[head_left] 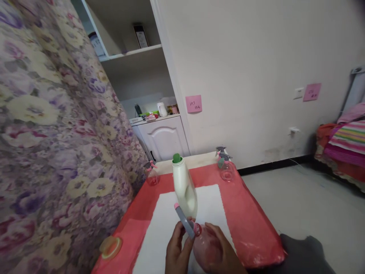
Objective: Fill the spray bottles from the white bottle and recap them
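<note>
Low in the head view, my right hand (226,249) is wrapped round the clear, round body of a spray bottle (207,247), which tilts toward the left. My left hand (177,249) pinches its grey and pink trigger spray head (184,221) at the pink collar. Whether the head is fully seated on the neck I cannot tell. Just beyond my hands stands a large pale-green jug (184,186) with a moulded handle. A green piece (176,157) sits in its mouth. The jug rests upright on a white sheet (209,196).
A red cloth (251,224) covers the table. Spray bottles stand at its far left (152,177) and far right (227,172). A roll of tape (110,247) lies at the near left. A floral curtain (57,133) hangs along the left side; a white wall (242,68) rises behind.
</note>
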### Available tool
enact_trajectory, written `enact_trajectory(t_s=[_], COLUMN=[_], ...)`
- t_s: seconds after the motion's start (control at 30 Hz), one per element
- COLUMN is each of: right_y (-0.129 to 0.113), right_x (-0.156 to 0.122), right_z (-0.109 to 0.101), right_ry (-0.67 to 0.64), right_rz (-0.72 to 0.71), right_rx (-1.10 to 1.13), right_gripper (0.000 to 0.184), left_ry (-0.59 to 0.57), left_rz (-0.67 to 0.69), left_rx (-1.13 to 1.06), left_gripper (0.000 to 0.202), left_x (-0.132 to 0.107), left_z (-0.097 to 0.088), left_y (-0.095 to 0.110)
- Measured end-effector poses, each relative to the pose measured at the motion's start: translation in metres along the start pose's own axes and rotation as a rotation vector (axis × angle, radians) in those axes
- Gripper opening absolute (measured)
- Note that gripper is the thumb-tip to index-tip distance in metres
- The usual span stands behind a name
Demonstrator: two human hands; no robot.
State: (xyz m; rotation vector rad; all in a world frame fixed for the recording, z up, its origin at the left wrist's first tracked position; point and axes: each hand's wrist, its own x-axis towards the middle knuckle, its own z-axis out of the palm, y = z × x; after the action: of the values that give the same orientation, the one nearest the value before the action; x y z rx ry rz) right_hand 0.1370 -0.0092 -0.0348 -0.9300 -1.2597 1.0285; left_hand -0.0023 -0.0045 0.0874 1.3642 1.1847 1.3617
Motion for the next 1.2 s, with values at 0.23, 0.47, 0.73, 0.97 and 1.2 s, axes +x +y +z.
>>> enact_trajectory(t_s=[0.23, 0.47, 0.73, 0.97, 1.2], right_y=[-0.013, -0.007, -0.024, -0.012, 0.003], right_x=[-0.008, -0.011, -0.015, -0.019, -0.025], right_z=[-0.010, -0.010, -0.010, -0.008, 0.009], right_ry=[-0.043, -0.005, -0.020, 0.013, 0.112], right_rz=[-0.018, -0.035, -0.030, -0.080, -0.039], right_rx=[-0.108, -0.178, -0.153, -0.105, -0.028], right_gripper=[0.088, 0.090, 0.086, 0.083, 0.079], left_ry=[-0.001, 0.063, -0.070, -0.049, -0.003], left_rz=[-0.065, -0.053, 0.002, -0.042, -0.088], left_rx=[-0.083, -0.085, 0.057, 0.020, -0.060], left_gripper=[0.042, 0.040, 0.036, 0.038, 0.043], left_x=[-0.006, -0.007, -0.011, -0.011, -0.010], left_z=[0.013, 0.007, 0.004, 0.008, 0.015], left_y=[0.013, 0.029, 0.022, 0.016, 0.016])
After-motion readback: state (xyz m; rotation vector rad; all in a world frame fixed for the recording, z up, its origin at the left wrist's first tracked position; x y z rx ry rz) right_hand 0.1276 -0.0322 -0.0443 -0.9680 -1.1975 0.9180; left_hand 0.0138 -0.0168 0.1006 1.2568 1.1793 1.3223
